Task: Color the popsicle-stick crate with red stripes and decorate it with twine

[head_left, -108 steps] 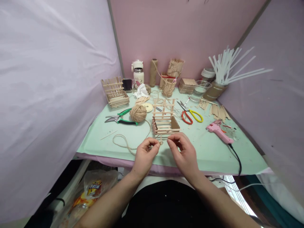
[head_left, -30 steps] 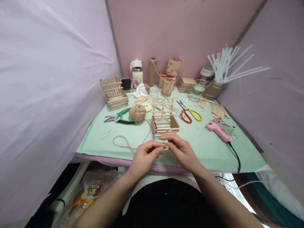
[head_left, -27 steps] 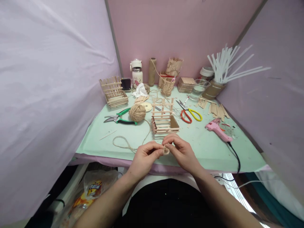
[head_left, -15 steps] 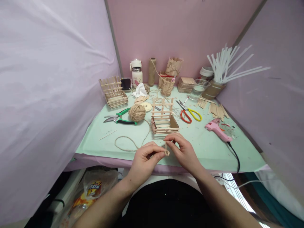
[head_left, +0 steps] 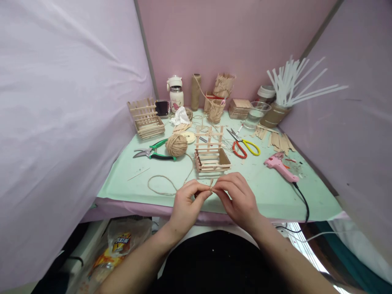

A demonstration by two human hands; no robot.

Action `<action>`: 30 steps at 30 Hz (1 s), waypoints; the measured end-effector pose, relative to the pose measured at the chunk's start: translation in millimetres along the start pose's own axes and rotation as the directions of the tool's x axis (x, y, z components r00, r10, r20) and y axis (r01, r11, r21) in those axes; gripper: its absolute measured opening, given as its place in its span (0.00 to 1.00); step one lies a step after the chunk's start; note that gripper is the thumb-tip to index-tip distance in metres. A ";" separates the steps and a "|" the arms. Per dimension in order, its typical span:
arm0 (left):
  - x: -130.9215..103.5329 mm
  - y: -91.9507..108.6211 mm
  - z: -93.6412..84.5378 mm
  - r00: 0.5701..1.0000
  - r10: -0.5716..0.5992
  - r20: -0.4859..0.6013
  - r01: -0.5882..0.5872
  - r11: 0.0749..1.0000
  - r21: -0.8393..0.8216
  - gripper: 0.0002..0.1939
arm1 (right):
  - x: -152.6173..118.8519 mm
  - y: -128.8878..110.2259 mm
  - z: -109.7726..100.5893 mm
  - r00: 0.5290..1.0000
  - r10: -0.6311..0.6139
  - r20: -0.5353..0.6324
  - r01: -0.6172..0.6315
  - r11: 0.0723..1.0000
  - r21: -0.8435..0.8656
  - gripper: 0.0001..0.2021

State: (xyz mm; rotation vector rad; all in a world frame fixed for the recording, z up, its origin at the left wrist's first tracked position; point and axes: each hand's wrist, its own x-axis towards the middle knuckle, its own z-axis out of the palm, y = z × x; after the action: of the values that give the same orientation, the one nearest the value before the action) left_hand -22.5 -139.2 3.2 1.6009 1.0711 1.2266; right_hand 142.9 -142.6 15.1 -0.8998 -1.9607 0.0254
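My left hand [head_left: 190, 204] and my right hand [head_left: 239, 198] meet at the table's front edge, fingertips pinched together on a small piece of twine [head_left: 211, 184], whose end sticks up between them. Just beyond my hands stands a small stick crate [head_left: 212, 159] with a fence-like back. A twine ball [head_left: 177, 145] lies behind my left hand, its strand [head_left: 162, 176] looping over the table toward my left fingers. Whether that strand joins the held piece is hidden.
Green-handled pruners [head_left: 156, 153] lie left, scissors [head_left: 245, 146] and a pink glue gun [head_left: 281, 167] right. A second crate [head_left: 150, 127], a bottle [head_left: 177, 96], a water cup [head_left: 257, 114] and white strips [head_left: 288, 85] stand farther back.
The twine between my fingers was a small coil with an end pulled up; now mostly the end shows. My right fingertips have come down against my left ones, which rose slightly.
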 end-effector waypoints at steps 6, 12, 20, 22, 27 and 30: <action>-0.3 1.9 2.9 0.997 -0.056 0.052 0.058 0.998 -0.035 0.06 | -7.9 -5.7 7.2 0.956 0.284 -0.072 -0.266 0.944 0.194 0.07; -2.3 3.6 0.6 0.995 -0.081 0.065 0.084 0.995 -0.051 0.06 | -7.5 -8.5 9.7 0.897 0.437 -0.067 -0.392 0.857 0.335 0.06; 1.6 -1.5 8.9 0.993 -0.114 0.012 0.115 0.989 -0.096 0.06 | -2.3 -4.6 7.6 0.812 0.582 0.046 -0.540 0.719 0.437 0.05; 1.2 -2.4 10.6 0.997 -0.081 -0.002 0.081 0.995 -0.065 0.08 | -3.1 -3.6 7.8 0.815 0.578 0.053 -0.538 0.719 0.440 0.05; 0.1 -1.8 10.4 1.000 0.015 -0.008 -0.015 0.999 0.042 0.09 | -3.3 -2.7 9.0 0.803 0.592 0.068 -0.567 0.723 0.396 0.06; 0.2 0.3 10.0 0.998 0.056 0.019 -0.058 0.995 0.080 0.08 | -3.3 -2.4 9.2 0.793 0.606 0.068 -0.583 0.721 0.375 0.06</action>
State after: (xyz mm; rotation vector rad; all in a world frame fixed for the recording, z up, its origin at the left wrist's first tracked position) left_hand -12.7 -140.3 1.7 1.7104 1.0832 1.2194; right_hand 135.4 -143.2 8.4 -1.2113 -1.4538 0.7257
